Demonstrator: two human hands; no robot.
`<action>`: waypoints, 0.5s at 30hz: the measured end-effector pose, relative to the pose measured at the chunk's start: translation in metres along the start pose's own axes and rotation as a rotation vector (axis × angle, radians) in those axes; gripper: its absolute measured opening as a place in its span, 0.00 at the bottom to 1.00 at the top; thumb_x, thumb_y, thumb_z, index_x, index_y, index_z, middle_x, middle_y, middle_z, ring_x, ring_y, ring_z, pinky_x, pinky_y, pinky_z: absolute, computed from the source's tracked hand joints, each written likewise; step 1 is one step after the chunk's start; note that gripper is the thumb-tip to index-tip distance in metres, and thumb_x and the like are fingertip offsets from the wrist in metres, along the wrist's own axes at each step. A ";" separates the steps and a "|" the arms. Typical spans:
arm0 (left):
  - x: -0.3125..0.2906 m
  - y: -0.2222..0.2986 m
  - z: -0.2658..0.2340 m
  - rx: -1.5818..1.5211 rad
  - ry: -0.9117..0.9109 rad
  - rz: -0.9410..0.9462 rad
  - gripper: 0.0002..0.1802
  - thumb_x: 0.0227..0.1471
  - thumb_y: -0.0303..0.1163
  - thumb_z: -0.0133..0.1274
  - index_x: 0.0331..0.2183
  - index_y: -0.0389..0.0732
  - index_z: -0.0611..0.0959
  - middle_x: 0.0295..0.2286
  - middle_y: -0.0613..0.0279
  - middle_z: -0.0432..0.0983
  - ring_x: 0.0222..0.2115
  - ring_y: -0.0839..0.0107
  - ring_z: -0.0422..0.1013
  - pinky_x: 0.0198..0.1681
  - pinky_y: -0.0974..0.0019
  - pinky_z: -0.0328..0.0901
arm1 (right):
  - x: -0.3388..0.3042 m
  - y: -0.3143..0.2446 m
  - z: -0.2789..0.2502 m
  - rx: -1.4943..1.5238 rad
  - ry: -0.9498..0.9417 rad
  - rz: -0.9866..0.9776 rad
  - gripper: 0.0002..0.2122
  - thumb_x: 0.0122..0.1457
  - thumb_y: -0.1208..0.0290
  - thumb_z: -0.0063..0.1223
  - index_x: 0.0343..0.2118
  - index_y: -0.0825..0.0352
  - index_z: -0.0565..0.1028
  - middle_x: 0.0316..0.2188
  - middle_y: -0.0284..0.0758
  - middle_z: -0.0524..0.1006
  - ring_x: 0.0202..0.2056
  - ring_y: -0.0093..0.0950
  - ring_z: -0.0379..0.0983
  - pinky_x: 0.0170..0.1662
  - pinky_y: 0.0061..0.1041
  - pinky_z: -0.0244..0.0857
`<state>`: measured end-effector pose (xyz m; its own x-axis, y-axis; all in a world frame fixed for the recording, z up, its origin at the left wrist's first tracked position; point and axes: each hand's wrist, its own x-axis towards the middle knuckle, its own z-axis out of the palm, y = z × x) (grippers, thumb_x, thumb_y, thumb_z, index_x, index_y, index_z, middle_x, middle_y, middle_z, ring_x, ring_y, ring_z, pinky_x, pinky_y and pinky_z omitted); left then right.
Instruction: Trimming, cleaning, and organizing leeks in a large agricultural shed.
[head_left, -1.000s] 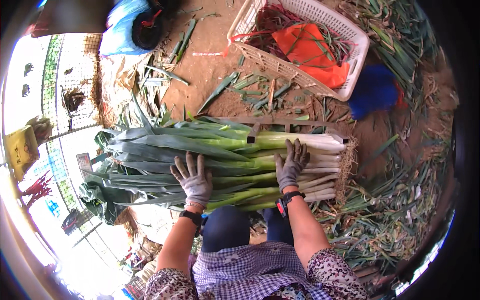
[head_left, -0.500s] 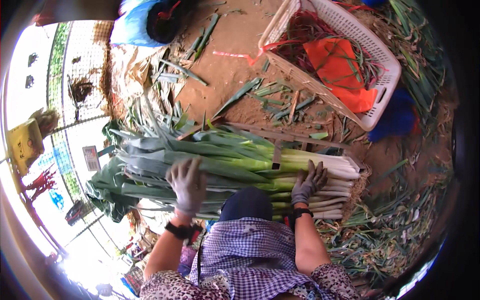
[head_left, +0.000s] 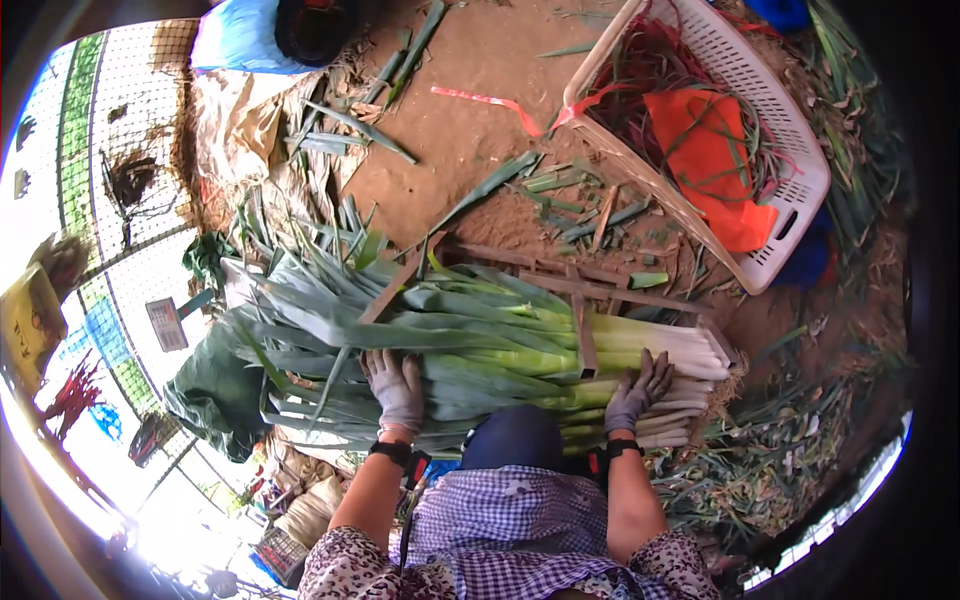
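Both gloved hands lie flat, fingers spread, gripping nothing. The left hand (head_left: pixel 395 388) presses the leek bundle's (head_left: pixel 470 345) green leaves; the right hand (head_left: pixel 640 388) presses its white stalks

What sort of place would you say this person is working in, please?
Probably an outdoor farm packing spot. Both gloved hands, left and right, press on a big bundle of leeks lying on a wooden frame. Trimmed leaves litter the bare dirt, and a white basket holds scraps.
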<state>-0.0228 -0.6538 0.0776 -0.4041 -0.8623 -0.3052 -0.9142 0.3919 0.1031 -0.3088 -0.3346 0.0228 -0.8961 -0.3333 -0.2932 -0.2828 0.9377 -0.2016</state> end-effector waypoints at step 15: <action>0.041 0.084 -0.101 -0.081 0.195 0.305 0.18 0.51 0.29 0.59 0.46 0.39 0.82 0.49 0.54 0.77 0.55 0.50 0.69 0.65 0.47 0.56 | -0.009 -0.006 0.010 -0.090 0.079 -0.056 0.23 0.67 0.60 0.52 0.65 0.53 0.69 0.72 0.37 0.57 0.73 0.47 0.45 0.73 0.53 0.36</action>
<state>-0.1195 -0.6881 0.1693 -0.6496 -0.7576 -0.0634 -0.7470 0.6207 0.2380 -0.2952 -0.3383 0.0172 -0.9012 -0.3796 -0.2090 -0.3593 0.9242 -0.1293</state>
